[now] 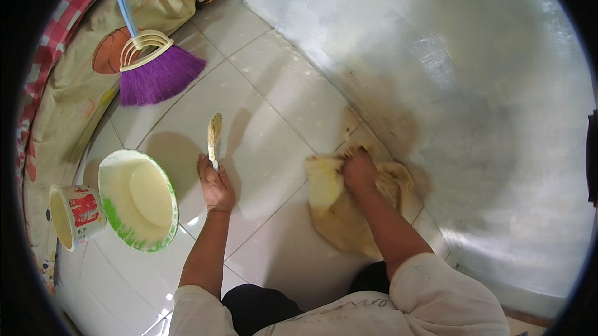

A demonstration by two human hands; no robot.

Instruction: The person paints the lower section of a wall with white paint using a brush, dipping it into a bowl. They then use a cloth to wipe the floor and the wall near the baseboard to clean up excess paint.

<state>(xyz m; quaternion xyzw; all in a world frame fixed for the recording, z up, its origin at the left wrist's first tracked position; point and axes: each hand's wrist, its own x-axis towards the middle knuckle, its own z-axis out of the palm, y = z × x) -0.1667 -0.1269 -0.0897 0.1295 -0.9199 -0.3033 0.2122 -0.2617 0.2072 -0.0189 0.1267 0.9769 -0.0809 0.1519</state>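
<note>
My left hand (217, 187) is closed around the handle of a paintbrush (214, 131), whose pale, paint-crusted head points up and away from me. Off to the right, my right hand (359, 172) grips a tan, stained cloth (336, 224) spread on the tiled floor beside the foot of the wall. Its fingers are bunched and partly hidden by the hand itself. Left of the brush stands a basin (115, 214) with a green, paint-smeared rim, holding cream-coloured paint (151, 196).
Beside the basin is a white paint tub (92, 208) with a red label. A purple broom (159, 77) with a blue handle leans against fabric-covered furniture (68, 105) at far left. The painted wall (473, 118) rises on the right, above pale floor tiles (268, 136).
</note>
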